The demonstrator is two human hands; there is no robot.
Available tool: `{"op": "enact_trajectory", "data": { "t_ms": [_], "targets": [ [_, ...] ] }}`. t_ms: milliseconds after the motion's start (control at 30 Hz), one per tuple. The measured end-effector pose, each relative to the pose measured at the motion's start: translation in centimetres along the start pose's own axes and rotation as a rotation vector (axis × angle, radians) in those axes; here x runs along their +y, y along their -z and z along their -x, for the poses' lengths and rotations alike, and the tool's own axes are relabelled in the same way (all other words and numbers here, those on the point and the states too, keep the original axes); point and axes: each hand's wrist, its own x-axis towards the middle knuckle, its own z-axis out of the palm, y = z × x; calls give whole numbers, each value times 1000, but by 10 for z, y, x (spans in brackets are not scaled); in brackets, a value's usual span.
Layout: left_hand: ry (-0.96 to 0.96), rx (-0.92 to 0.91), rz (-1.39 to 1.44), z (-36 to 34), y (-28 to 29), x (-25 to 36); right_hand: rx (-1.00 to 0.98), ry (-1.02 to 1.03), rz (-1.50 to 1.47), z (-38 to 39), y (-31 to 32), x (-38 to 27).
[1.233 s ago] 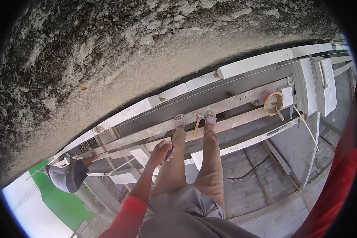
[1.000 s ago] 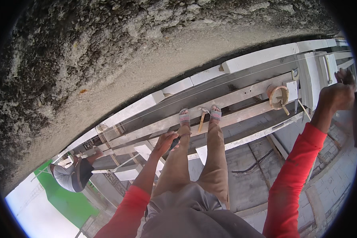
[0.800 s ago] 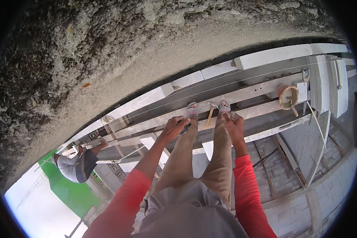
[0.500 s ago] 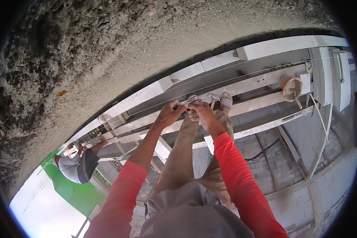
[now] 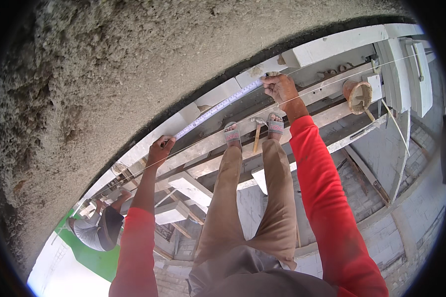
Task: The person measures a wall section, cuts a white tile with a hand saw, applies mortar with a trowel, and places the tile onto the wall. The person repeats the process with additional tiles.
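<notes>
Left hand (image 5: 161,150): fingers curled closed at 1 end of the tape (image 5: 218,109). Right hand (image 5: 281,92): thumb and fingers pinched at the other. Tape runs along the white blocks (image 5: 224,93), apparently gripped both ends for straightness; contact unclear. Hammer (image 5: 257,135) lies between 2 feet (image 5: 275,127), seemingly kept handy. Bucket (image 5: 349,91) stands rightward. Far left: 1 bent co-worker (image 5: 91,231).

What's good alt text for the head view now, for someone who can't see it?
The person's left hand and right hand hold a white measuring tape stretched between them along a row of pale blocks. A hammer lies between sandalled feet on wooden planks, a bucket is to the right, and another person is at far left.
</notes>
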Motion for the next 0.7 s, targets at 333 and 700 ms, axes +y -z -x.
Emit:
{"op": "enact_trajectory", "data": {
  "t_ms": [333, 700],
  "targets": [
    [144, -27, -231, -13, -43, 42, 328, 1, -152, -1, -40, 50],
    [100, 103, -324, 17, 0, -47, 400, 47, 37, -22, 10, 14]
  ]
}}
